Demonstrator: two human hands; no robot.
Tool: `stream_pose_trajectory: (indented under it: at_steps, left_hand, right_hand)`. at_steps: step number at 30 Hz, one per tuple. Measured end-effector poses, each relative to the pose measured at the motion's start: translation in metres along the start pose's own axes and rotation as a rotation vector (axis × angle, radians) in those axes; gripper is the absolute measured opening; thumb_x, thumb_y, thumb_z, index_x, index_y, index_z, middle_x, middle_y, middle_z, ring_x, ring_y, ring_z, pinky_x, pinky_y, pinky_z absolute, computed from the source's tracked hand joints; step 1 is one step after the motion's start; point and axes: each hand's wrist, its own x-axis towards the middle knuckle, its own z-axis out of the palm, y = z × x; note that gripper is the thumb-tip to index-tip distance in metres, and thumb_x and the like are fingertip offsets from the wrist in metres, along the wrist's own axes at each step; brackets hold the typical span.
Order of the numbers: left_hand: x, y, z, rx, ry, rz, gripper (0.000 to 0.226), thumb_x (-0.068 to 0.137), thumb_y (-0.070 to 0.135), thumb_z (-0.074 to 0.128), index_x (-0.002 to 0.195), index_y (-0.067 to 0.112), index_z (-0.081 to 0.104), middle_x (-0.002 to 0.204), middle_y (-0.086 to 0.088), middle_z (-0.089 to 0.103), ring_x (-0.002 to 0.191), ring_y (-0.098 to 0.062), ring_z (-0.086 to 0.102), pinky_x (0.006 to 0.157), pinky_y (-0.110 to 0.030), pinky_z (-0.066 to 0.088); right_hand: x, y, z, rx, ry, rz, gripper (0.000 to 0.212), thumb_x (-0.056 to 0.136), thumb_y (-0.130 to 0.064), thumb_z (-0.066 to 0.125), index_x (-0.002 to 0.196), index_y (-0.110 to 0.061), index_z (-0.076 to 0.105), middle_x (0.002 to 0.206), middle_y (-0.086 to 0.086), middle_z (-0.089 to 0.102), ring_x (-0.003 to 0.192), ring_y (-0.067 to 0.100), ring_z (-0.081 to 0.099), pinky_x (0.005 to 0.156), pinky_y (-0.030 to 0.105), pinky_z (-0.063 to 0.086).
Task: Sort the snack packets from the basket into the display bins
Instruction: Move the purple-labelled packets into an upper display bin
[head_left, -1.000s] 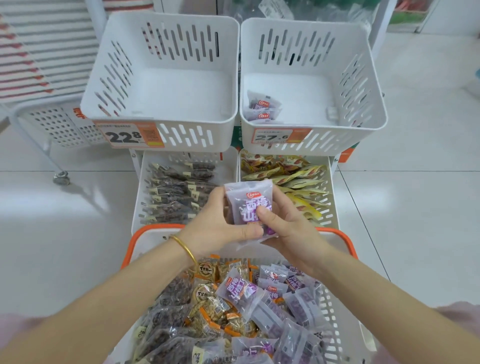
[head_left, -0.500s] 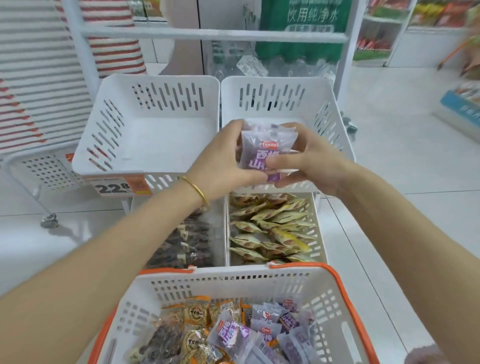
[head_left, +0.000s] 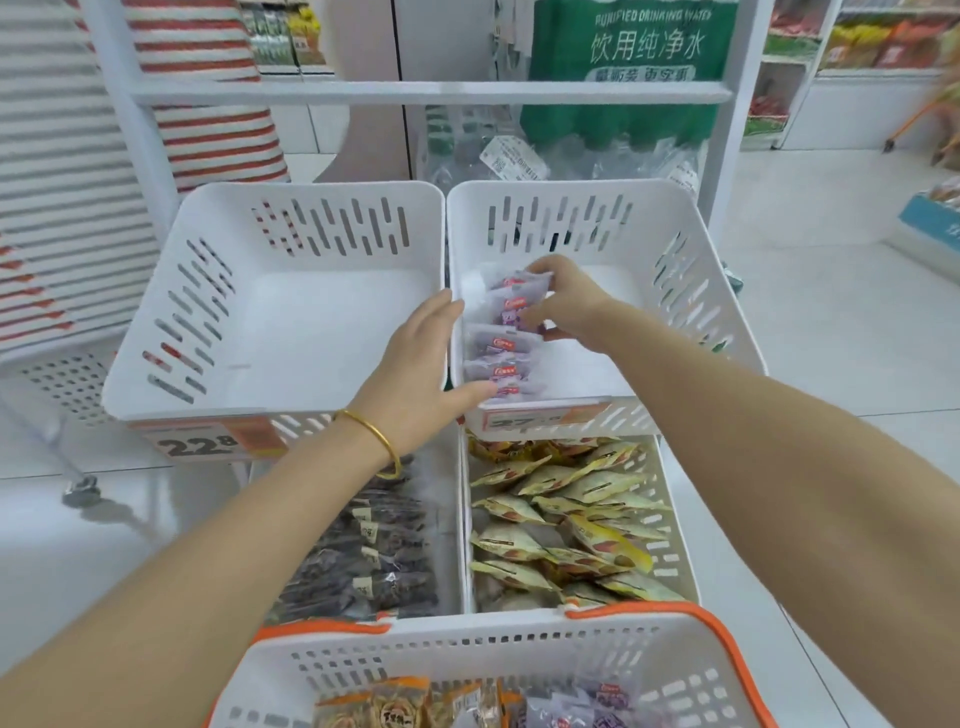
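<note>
The right hand (head_left: 569, 306) is inside the upper right bin (head_left: 670, 291), near its left wall. Its fingers (head_left: 540, 265) are curled over the top edge of a few purple packets (head_left: 517, 301), pinching them against the thumb. The packets are tilted, low over the bin floor. Whether they touch it cannot be told.

Just in front of them a row (head_left: 501, 358) of like packets lies along the same wall, reaching the front edge. To the right of the row the bin floor is open white plastic up to the slotted right wall.

The left hand (head_left: 418, 369) hovers over the rims where the upper left bin (head_left: 156, 338) meets the right one. Its fingers (head_left: 441, 312) are straight and close together. The thumb reaches across the rim to the row's front end.

Below, two lower bins hold dark packets (head_left: 374, 551) and yellow packets (head_left: 571, 519).

The basket (head_left: 519, 642), with its orange rim, sits nearest, its far wall just in front of the lower bins. More purple and orange packets (head_left: 395, 701) lie in it.
</note>
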Motion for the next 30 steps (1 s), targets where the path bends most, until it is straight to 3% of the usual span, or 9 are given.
stream_pose_trajectory:
  at_steps: [5, 7, 10, 12, 14, 16, 21, 25, 30]
  left_hand:
    - [-0.001, -0.001, 0.000, -0.079, 0.005, 0.002, 0.084, 0.083, 0.033, 0.067, 0.148, 0.017, 0.018, 0.157, 0.003, 0.011, 0.143, -0.011, 0.013, 0.116, -0.035, 0.022]
    - [-0.001, -0.001, 0.000, -0.078, 0.009, -0.002, 0.084, 0.082, 0.033, 0.068, 0.148, 0.017, 0.018, 0.157, 0.003, 0.011, 0.143, -0.011, 0.013, 0.115, -0.036, 0.024]
    - [-0.001, -0.001, 0.001, -0.088, 0.005, -0.008, 0.083, 0.083, 0.033, 0.067, 0.148, 0.017, 0.018, 0.157, 0.003, 0.010, 0.143, -0.011, 0.013, 0.115, -0.036, 0.025]
    - [0.000, 0.000, 0.001, -0.097, 0.007, -0.011, 0.083, 0.083, 0.032, 0.068, 0.148, 0.017, 0.019, 0.156, 0.003, 0.010, 0.143, -0.011, 0.013, 0.115, -0.037, 0.025]
    - [0.000, 0.000, 0.001, -0.102, 0.010, -0.016, 0.083, 0.082, 0.032, 0.068, 0.148, 0.017, 0.019, 0.156, 0.003, 0.010, 0.143, -0.011, 0.013, 0.115, -0.037, 0.025]
    - [0.000, 0.000, 0.001, -0.104, 0.008, -0.021, 0.083, 0.082, 0.032, 0.068, 0.148, 0.017, 0.019, 0.156, 0.004, 0.010, 0.143, -0.011, 0.013, 0.115, -0.036, 0.025]
    - [0.000, 0.000, 0.000, -0.106, 0.006, -0.028, 0.084, 0.082, 0.030, 0.069, 0.148, 0.017, 0.018, 0.157, 0.004, 0.010, 0.143, -0.010, 0.012, 0.116, -0.033, 0.022]
    - [0.000, 0.001, 0.000, -0.113, 0.007, -0.033, 0.084, 0.082, 0.030, 0.069, 0.148, 0.018, 0.019, 0.156, 0.004, 0.011, 0.142, -0.011, 0.013, 0.115, -0.033, 0.023]
    - [0.000, 0.001, 0.001, -0.121, 0.008, -0.038, 0.083, 0.082, 0.030, 0.069, 0.147, 0.018, 0.020, 0.156, 0.004, 0.012, 0.142, -0.011, 0.014, 0.115, -0.035, 0.025]
  right_hand:
    - [0.005, -0.009, 0.011, 0.101, -0.124, 0.110, 0.042, 0.086, -0.001, 0.038, 0.126, -0.014, 0.040, 0.089, 0.006, 0.046, 0.070, 0.017, 0.046, 0.056, 0.028, 0.044]
    - [0.005, -0.006, 0.009, 0.122, -0.148, 0.117, 0.038, 0.091, -0.006, 0.038, 0.128, -0.012, 0.039, 0.094, 0.007, 0.047, 0.076, 0.019, 0.047, 0.063, 0.031, 0.048]
    - [0.007, -0.001, 0.006, -0.066, -0.137, 0.141, 0.049, 0.095, -0.038, 0.046, 0.138, -0.021, 0.030, 0.127, 0.004, 0.046, 0.108, 0.026, 0.047, 0.091, 0.046, 0.047]
    - [0.008, 0.000, 0.006, -0.146, -0.090, 0.123, 0.052, 0.093, -0.047, 0.049, 0.137, -0.024, 0.033, 0.121, 0.002, 0.048, 0.102, 0.022, 0.050, 0.087, 0.039, 0.048]
    - [0.009, 0.001, 0.006, -0.052, -0.055, 0.104, 0.037, 0.095, -0.036, 0.052, 0.127, -0.020, 0.044, 0.098, 0.001, 0.055, 0.077, 0.015, 0.052, 0.068, 0.029, 0.048]
    - [0.012, 0.005, 0.003, 0.045, -0.043, 0.100, 0.035, 0.094, -0.023, 0.056, 0.127, -0.014, 0.049, 0.094, 0.004, 0.059, 0.068, 0.015, 0.056, 0.058, 0.027, 0.049]
    - [0.014, 0.013, 0.000, 0.142, -0.004, 0.062, 0.050, 0.095, -0.013, 0.054, 0.142, -0.014, 0.036, 0.115, 0.013, 0.054, 0.070, 0.015, 0.058, 0.058, 0.027, 0.052]
    - [0.015, 0.013, 0.007, 0.143, -0.098, 0.070, 0.067, 0.093, -0.012, 0.056, 0.148, -0.017, 0.019, 0.122, 0.014, 0.057, 0.095, 0.024, 0.062, 0.075, 0.036, 0.056]
    - [0.015, 0.000, 0.016, 0.102, -0.065, 0.098, 0.062, 0.084, -0.013, 0.057, 0.138, -0.017, 0.027, 0.114, 0.012, 0.049, 0.095, 0.024, 0.051, 0.066, 0.033, 0.046]
